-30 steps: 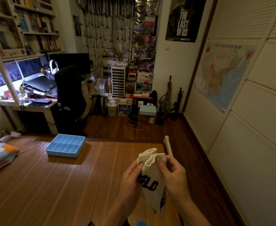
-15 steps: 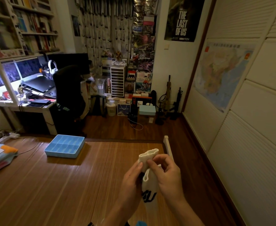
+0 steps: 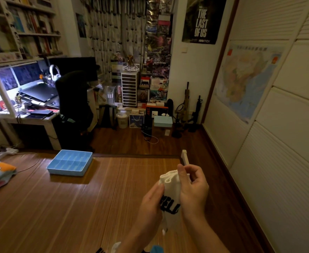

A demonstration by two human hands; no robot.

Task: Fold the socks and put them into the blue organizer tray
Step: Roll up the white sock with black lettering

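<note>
Sock (image 3: 170, 193) between my hands is white, with thick black block letters across its middle. The cuff is bunched into soft folds at the top and the rest hangs down in a narrow strip toward my wrists. I cannot tell whether it is a single sock or two laid together.

My left hand (image 3: 150, 209) comes up from below, fingers curled round the sock's left edge and the thumb pressed against the fabric just under the cuff. My right hand (image 3: 193, 188) is at the other side, a little higher, pinching the cuff with the thumb on its top fold and the other fingers curled in behind. Both forearms rise from the bottom of the view, and the sock is held up off the wooden mat (image 3: 77, 207).

The blue organizer tray (image 3: 66, 172) lies flat on that mat, well apart from my hands, farther away and to the left, with dividers splitting it into compartments.

By count: two hands, one white bundle in them, one tray. At the bottom edge show one scrap of white cloth (image 3: 116, 246) and one of blue cloth (image 3: 157, 249).
</note>
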